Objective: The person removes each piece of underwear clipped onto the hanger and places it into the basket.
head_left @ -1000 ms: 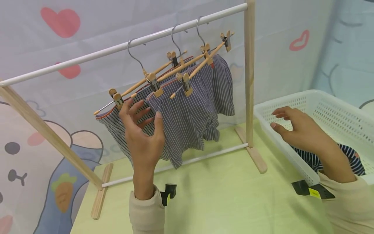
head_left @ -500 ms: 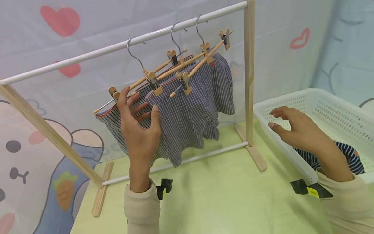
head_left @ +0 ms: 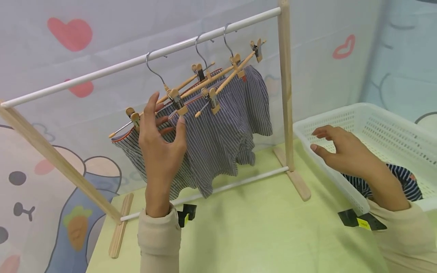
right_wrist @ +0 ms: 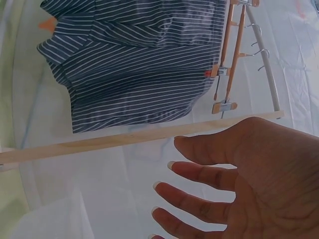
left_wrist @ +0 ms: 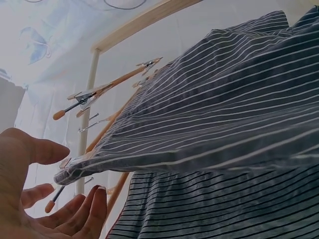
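Observation:
Grey-and-white striped shorts [head_left: 218,140] hang by clips from a wooden hanger. Another striped garment [head_left: 129,155] with a red-edged waistband hangs behind, further left. My left hand [head_left: 158,140] is raised at the front shorts' left waistband corner, its fingers spread. In the left wrist view, thumb [left_wrist: 50,151] and fingers stand apart on either side of that corner, beside the clip. A wooden clip [head_left: 178,102] grips the corner just right of the fingertips. My right hand [head_left: 345,151] hovers over the basket's near side, fingers loosely bent and holding nothing.
The rack's white rail [head_left: 102,74] carries several metal-hooked hangers; its wooden post [head_left: 286,91] stands between the garments and my right hand. A white perforated basket [head_left: 362,108] at right holds a navy striped garment [head_left: 406,182]. The pale green tabletop [head_left: 246,227] lies below.
My left hand has moved up and slightly left, its fingertips rising to the level of the clip. The right hand stays over the basket. The hanging clothes look the same.

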`<control>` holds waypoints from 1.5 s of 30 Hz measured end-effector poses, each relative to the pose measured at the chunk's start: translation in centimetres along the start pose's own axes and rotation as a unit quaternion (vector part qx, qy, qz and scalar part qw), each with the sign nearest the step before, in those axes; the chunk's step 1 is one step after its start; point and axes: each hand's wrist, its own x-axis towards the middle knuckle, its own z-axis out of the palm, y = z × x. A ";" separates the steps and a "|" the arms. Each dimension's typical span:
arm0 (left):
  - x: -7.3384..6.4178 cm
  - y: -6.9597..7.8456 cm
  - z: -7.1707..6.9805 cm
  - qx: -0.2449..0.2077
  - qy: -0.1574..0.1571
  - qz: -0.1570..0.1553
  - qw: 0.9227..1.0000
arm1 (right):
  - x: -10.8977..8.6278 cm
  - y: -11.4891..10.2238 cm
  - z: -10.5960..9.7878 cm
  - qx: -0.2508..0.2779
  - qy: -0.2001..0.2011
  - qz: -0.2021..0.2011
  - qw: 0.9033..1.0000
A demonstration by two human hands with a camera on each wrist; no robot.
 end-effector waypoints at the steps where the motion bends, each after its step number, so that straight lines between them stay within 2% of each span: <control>1: 0.1 0.0 -0.1 0.001 -0.003 0.002 1.000 | 0.0 0.0 0.0 0.000 0.001 0.000 1.000; 8: 1.1 -0.1 -0.7 0.016 -0.033 0.020 0.999 | 0.1 -0.1 0.2 -0.003 0.007 -0.008 1.000; 23: 2.8 -0.1 -0.5 0.030 -0.074 0.003 0.997 | 0.2 0.3 0.6 -0.010 0.013 -0.022 1.000; 37: 3.4 0.3 0.0 0.017 -0.076 -0.033 0.996 | 0.4 0.2 0.6 -0.016 0.007 -0.017 1.000; 45: 3.8 0.4 0.3 -0.008 -0.085 -0.050 0.995 | 0.4 0.2 0.5 -0.015 0.009 -0.014 1.000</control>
